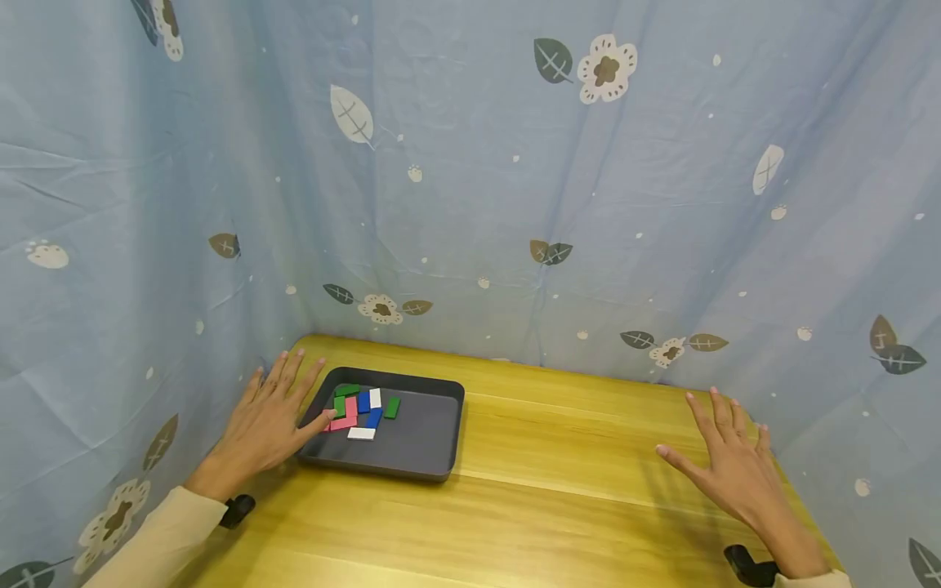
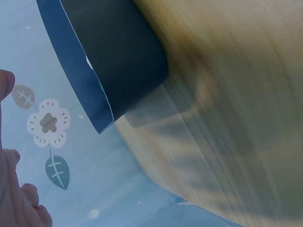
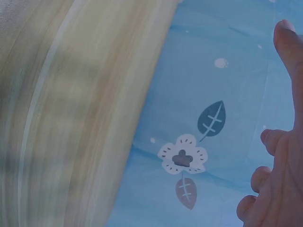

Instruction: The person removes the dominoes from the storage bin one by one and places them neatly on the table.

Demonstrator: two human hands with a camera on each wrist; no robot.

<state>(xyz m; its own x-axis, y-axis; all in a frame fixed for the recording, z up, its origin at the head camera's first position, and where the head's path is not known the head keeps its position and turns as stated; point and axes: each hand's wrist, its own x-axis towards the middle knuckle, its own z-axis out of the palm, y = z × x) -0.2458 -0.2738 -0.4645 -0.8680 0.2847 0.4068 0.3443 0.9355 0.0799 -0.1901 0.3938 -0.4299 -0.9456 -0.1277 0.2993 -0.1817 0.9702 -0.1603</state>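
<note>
A dark grey tray [image 1: 422, 457] lies on the left part of the wooden table, holding several small flat blocks in green, pink, blue and white, such as a white block [image 1: 361, 434] and a green block [image 1: 393, 407]. My left hand [image 1: 268, 420] spreads its fingers at the tray's left side; its thumb overlaps the left blocks in the head view, and whether it touches them I cannot tell. Over the table's right side, my right hand [image 1: 735, 469] is spread and holds nothing. The left wrist view shows the tray's outer wall [image 2: 128, 56] beside the left fingers.
A light blue curtain [image 1: 470, 204] with leaf and flower prints surrounds the back and both sides of the yellowish wooden table [image 1: 559, 457]. Black wrist devices sit at the left wrist [image 1: 238, 511] and the right wrist [image 1: 750, 565].
</note>
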